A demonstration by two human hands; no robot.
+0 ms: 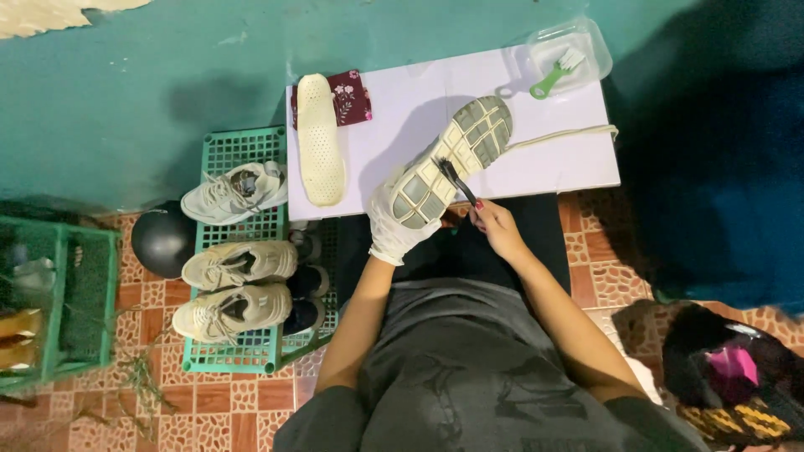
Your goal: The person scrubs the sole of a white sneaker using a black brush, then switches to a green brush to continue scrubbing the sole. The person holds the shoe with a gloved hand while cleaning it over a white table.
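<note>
A pale grey sneaker with a lugged rubber sole (452,159) is held sole-up over the white rectangular desk (569,159), gripped at the heel by the closed, white-gloved left hand (398,226). The right hand (496,226) has its fingers pinched on a thin dark brush (456,180), bristles touching the sole. Scrubbing seems midway: the cream perforated insole (321,138) lies removed at the desk's left edge. Bare room remains on the desk's right half.
</note>
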